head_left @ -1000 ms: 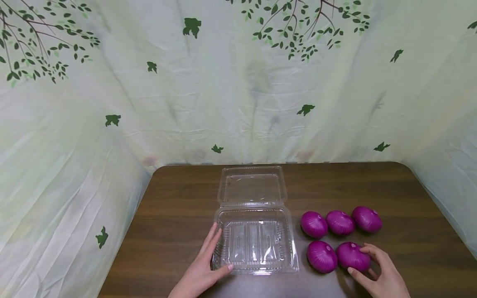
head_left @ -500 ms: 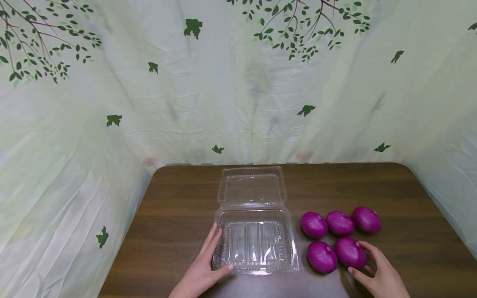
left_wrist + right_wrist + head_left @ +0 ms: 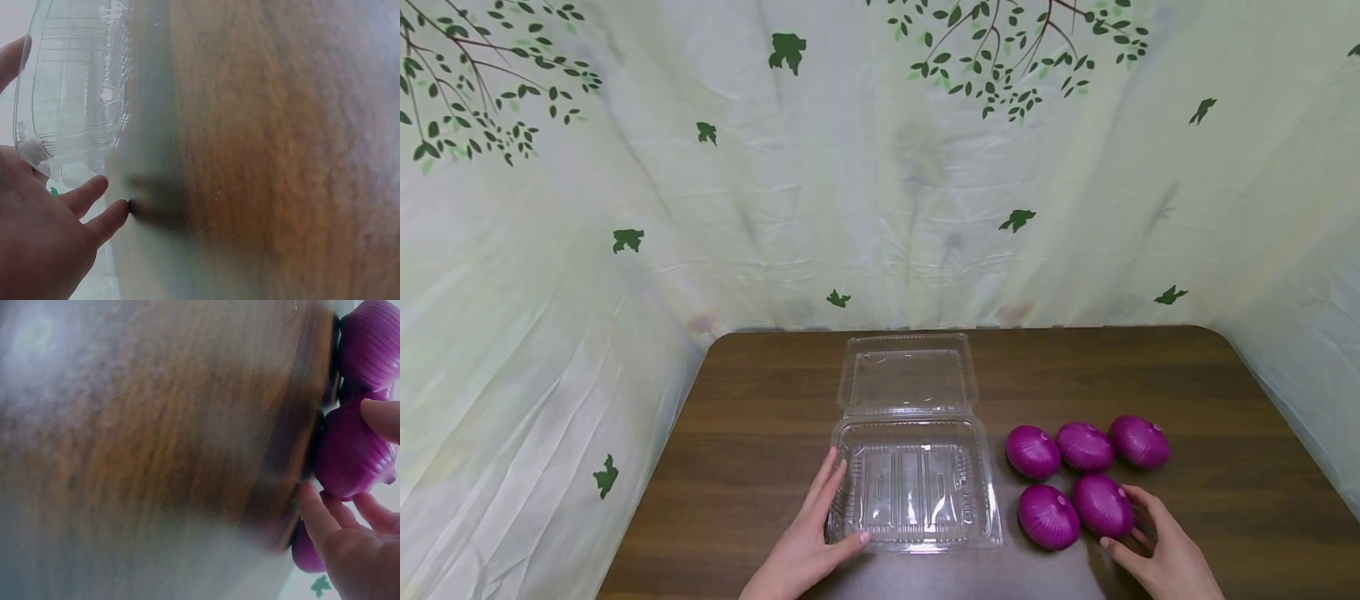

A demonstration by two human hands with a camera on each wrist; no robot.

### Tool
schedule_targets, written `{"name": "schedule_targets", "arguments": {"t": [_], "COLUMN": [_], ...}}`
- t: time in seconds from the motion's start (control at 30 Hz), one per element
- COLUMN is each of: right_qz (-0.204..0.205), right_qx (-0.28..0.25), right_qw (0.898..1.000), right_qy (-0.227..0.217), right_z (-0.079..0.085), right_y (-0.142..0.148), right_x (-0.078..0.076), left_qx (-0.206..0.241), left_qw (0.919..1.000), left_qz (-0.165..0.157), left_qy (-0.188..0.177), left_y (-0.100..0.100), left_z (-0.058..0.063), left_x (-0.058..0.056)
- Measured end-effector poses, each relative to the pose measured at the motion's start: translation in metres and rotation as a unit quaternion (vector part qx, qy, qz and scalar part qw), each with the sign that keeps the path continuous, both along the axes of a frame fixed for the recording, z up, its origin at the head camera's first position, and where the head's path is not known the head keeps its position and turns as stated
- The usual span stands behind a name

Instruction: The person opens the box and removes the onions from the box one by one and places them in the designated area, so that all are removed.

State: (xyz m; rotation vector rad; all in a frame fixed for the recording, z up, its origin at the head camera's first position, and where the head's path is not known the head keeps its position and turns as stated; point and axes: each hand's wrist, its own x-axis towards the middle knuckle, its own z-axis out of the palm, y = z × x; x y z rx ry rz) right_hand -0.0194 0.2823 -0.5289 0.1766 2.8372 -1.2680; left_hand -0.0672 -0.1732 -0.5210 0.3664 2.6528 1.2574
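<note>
A clear plastic clamshell box [image 3: 917, 483] lies on the table with its lid [image 3: 908, 375] folded back. My left hand [image 3: 805, 533] rests at its near left corner, fingers along the side wall and thumb by the front rim. In the left wrist view, the left hand [image 3: 44, 225] has its fingers spread, two reaching down near the table. My right hand [image 3: 1168, 550] holds the near right purple onion [image 3: 1102, 506] from its right side. The right wrist view shows the thumb [image 3: 382, 419] on one side of that onion [image 3: 350, 450] and the fingers on the other.
Another purple onion [image 3: 1048, 517] sits just left of the held one. Behind them stand three more in a row, a left onion [image 3: 1032, 452], a middle onion [image 3: 1085, 448] and a right onion [image 3: 1139, 442]. The brown wooden table [image 3: 760, 383] ends at a leaf-print curtain [image 3: 880, 208].
The onion at my right hand has turned and shifted slightly away from me and to the left. My left hand and the box have stayed in place.
</note>
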Motion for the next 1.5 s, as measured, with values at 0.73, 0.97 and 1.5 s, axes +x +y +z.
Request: {"name": "schedule_targets", "arguments": {"t": [0.73,0.97,1.5], "right_qz": [0.020,0.057,0.087], "right_qx": [0.071,0.213,0.259], "right_qw": [0.976,0.955,0.961], "right_qy": [0.207,0.199,0.045], "right_z": [0.040,0.083,0.073], "right_y": [-0.027,-0.053,-0.070], "right_x": [-0.010,-0.016,-0.019], "left_qx": [-0.030,-0.238,-0.310], "left_qw": [0.9960,0.9347,0.9341], "left_qz": [0.032,0.129,0.125], "left_qy": [0.077,0.230,0.124], "left_y": [-0.001,-0.004,-0.005], "left_z": [0.010,0.052,0.058], "left_x": [-0.002,-0.012,0.001]}}
